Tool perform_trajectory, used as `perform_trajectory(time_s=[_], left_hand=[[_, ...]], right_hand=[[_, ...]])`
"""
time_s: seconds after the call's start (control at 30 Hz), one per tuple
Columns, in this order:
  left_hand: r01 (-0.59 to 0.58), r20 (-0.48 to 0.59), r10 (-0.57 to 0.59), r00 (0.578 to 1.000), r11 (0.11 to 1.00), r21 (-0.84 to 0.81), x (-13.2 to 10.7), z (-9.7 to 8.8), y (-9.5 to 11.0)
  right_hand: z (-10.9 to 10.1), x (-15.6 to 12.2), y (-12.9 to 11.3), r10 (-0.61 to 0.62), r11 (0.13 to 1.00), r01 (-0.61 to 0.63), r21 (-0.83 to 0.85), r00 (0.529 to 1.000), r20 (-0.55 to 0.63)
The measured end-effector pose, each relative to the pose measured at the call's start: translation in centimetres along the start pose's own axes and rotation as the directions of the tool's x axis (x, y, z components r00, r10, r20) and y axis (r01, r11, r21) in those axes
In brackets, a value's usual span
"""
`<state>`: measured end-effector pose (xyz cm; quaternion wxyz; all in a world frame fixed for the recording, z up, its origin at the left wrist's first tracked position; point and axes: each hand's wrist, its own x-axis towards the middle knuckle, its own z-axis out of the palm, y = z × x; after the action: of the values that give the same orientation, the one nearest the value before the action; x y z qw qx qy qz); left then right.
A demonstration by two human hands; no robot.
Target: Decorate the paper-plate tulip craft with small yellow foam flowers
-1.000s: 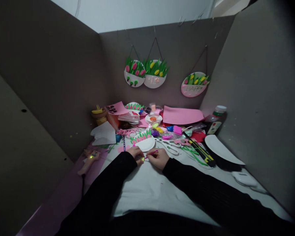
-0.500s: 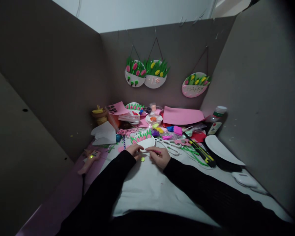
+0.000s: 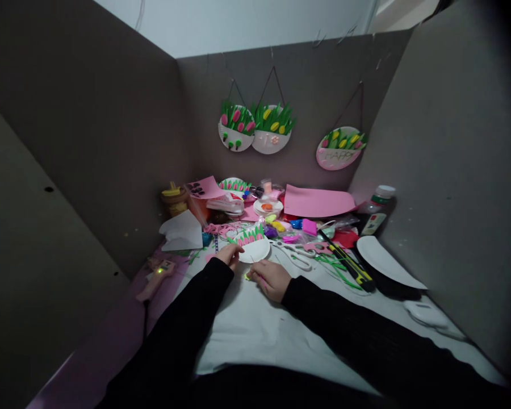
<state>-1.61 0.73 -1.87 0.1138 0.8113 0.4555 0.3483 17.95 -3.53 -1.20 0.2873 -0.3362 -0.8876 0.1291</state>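
Plate (image 3: 258,253) (tulips (image 3: 251,239) at its far side) is lying before both hands. L hand (image 3: 230,255) is apparently touching its edge, finger gap unclear; R hand (image 3: 272,279) is gripping pink tool (image 3: 263,282), prob. handling yellow bit (image 3: 247,277). Next move's calling for a light pinch.

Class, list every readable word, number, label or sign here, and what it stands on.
"HAPPY": on the round pink-and-white paper plate hanging at the right.
Too blurred to read: pale raised marks on the round white paper plate hanging mid-wall.
Too small to read: label on the clear white-capped plastic bottle; red print on the white plastic packet.
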Motion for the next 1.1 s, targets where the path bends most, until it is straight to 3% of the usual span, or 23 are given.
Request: perform_trajectory(time_s=[0.1, 0.2, 0.3, 0.4, 0.47, 0.53, 0.67, 0.73, 0.83, 0.93, 1.0, 1.1], left_hand=[[0.021, 0.012, -0.022, 1.0, 1.0, 0.017, -0.2, -0.1, 0.2], [0.02, 0.086, -0.023, 0.996, 0.999, 0.032, -0.4, -0.3, 0.6], [0.059, 0.06, -0.061, 0.996, 0.997, 0.04, -0.3, -0.7, 0.6], [0.114, -0.161, -0.129, 0.978, 0.988, -0.101, 0.0, -1.1, 0.2], [0.174, -0.258, -0.26, 0.93, 0.934, -0.311, 0.2, -1.1, -0.1], [0.23, -0.263, -0.39, 0.883, 0.846, -0.48, 0.4, -1.0, -0.3], [0.25, -0.263, -0.485, 0.834, 0.758, -0.603, 0.7, -1.5, 0.1], [0.236, -0.295, -0.558, 0.775, 0.69, -0.685, 0.8, -2.4, 0.2], [0.152, -0.342, -0.685, 0.643, 0.552, -0.82, 0.9, -4.6, -0.1], [0.028, -0.227, -0.838, 0.496, 0.277, -0.961, 1.2, -6.8, -0.6], [0.009, -0.105, -0.883, 0.458, 0.123, -0.992, 1.3, -7.8, -0.7], [0.09, 0.073, -0.879, 0.471, -0.034, -0.995, 0.7, -8.8, 0.1]], right_hand=[[-0.7, -0.1, 0.3, -0.013, 0.998, 0.024, 0.051, 0.979, -0.202], [-2.0, 0.2, 0.9, 0.1, 0.991, -0.121, -0.058, 0.953, -0.285], [-3.4, 0.5, 1.6, 0.341, 0.866, -0.377, -0.328, 0.925, -0.166], [-4.2, 0.5, 1.9, 0.502, 0.734, -0.434, -0.522, 0.865, -0.014], [-4.5, 0.4, 1.9, 0.523, 0.726, -0.402, -0.558, 0.85, 0.068], [-4.6, 0.4, 1.7, 0.518, 0.736, -0.383, -0.558, 0.849, 0.101], [-4.4, 0.4, 1.3, 0.495, 0.756, -0.366, -0.543, 0.863, 0.106], [-4.1, 0.4, 1.1, 0.45, 0.787, -0.34, -0.514, 0.887, 0.103], [-3.4, 0.3, 0.8, 0.36, 0.846, -0.287, -0.45, 0.929, 0.084], [-2.9, 0.3, 0.8, 0.289, 0.893, -0.248, -0.376, 0.956, 0.054], [-2.7, 0.2, 1.0, 0.248, 0.918, -0.227, -0.324, 0.968, 0.025], [-2.5, 0.2, 1.3, 0.194, 0.945, -0.19, -0.265, 0.981, -0.013]])
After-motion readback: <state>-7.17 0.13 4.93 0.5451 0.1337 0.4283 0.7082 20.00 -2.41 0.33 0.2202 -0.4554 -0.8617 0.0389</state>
